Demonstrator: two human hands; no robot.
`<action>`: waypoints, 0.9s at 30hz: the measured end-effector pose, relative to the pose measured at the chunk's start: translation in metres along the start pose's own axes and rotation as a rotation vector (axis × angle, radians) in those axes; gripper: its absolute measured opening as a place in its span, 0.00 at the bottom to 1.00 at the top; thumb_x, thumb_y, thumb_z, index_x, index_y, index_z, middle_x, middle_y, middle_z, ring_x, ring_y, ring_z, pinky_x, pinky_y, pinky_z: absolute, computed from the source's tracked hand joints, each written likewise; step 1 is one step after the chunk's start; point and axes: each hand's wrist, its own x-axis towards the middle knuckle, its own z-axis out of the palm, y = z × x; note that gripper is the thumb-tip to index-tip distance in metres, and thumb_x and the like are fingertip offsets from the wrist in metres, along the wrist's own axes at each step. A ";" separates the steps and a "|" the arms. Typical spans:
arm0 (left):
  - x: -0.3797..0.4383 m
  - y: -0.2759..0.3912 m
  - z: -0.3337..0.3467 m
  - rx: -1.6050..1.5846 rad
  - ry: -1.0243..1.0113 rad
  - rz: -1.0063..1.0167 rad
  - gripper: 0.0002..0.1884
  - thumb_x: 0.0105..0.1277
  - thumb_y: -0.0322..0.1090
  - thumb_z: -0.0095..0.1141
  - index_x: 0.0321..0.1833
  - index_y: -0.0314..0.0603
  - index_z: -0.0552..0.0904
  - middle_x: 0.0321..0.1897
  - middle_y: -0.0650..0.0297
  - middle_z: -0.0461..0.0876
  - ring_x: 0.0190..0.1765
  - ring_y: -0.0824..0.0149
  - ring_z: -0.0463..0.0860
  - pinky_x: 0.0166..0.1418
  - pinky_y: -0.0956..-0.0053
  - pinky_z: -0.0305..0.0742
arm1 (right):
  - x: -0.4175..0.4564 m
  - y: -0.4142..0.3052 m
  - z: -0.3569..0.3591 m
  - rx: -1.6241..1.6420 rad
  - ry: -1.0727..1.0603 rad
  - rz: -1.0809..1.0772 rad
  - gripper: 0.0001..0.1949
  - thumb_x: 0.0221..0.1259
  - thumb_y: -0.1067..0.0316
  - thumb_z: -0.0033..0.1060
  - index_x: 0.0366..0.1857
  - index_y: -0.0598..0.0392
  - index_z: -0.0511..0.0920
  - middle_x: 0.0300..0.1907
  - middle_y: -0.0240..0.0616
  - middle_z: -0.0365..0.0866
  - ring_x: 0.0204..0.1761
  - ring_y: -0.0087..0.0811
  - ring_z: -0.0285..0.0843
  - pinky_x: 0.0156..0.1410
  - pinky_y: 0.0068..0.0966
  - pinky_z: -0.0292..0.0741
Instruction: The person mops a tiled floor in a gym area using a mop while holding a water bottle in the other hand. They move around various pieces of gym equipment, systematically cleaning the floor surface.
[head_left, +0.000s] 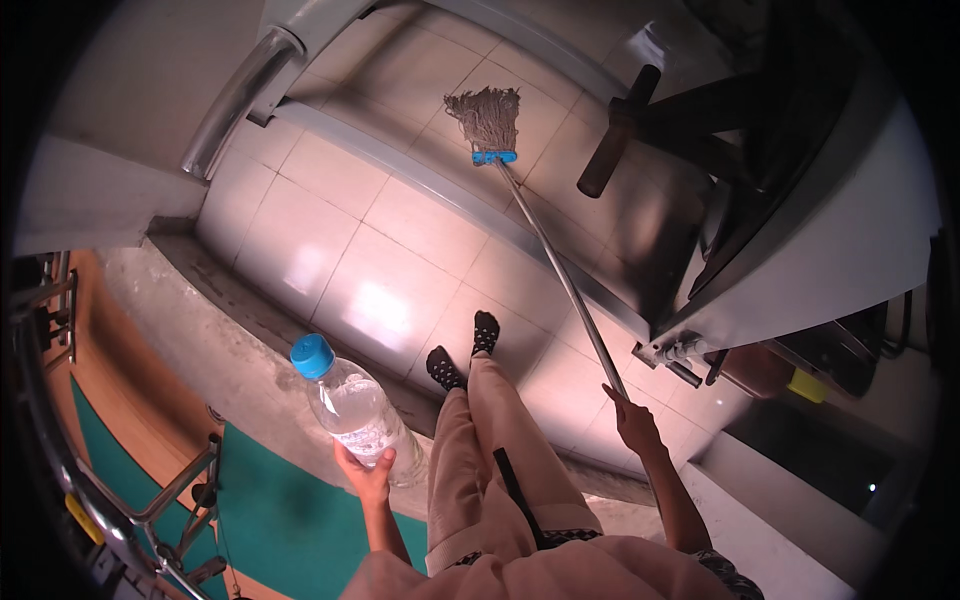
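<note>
My left hand (365, 469) grips a clear plastic bottle (364, 412) with a blue screw cap (312, 355). The bottle is tilted, and clear liquid seems to be inside; its label bears writing. In my right hand (634, 422) is the metal handle (559, 266) of a string mop. The handle runs up and left to a blue mop clamp (494, 157). Grey-brown strands of the mop head (491, 116) lie spread on the tiled floor, beyond a grey metal beam. Below, my feet in black patterned socks (486, 332) are on the tiles.
A long grey metal beam (420, 180) crosses the tiled floor (390, 262) in front of my feet. Dark exercise-machine parts with padded rollers (619, 131) stand at right. A raised concrete ledge (217, 322) and chrome equipment frames (180, 480) lie at left.
</note>
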 end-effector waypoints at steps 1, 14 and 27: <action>-0.001 -0.001 -0.001 0.002 0.006 -0.010 0.46 0.38 0.40 0.69 0.58 0.32 0.55 0.51 0.56 0.63 0.53 0.63 0.65 0.56 0.70 0.59 | -0.011 0.001 0.000 -0.020 -0.009 0.032 0.19 0.60 0.65 0.37 0.56 0.30 0.61 0.18 0.48 0.73 0.21 0.45 0.73 0.28 0.39 0.73; 0.000 0.020 -0.006 0.051 -0.025 0.038 0.47 0.38 0.41 0.68 0.58 0.32 0.54 0.53 0.55 0.61 0.54 0.62 0.64 0.57 0.69 0.58 | 0.245 -0.072 -0.008 0.146 0.311 -0.052 0.18 0.59 0.62 0.36 0.55 0.33 0.62 0.30 0.56 0.74 0.35 0.51 0.73 0.43 0.41 0.71; 0.001 0.020 0.015 0.039 -0.195 0.039 0.40 0.40 0.37 0.66 0.56 0.33 0.58 0.49 0.57 0.66 0.50 0.63 0.68 0.54 0.69 0.62 | -0.049 0.008 0.014 0.130 0.030 0.071 0.21 0.59 0.65 0.37 0.57 0.30 0.58 0.19 0.49 0.74 0.21 0.46 0.74 0.28 0.41 0.73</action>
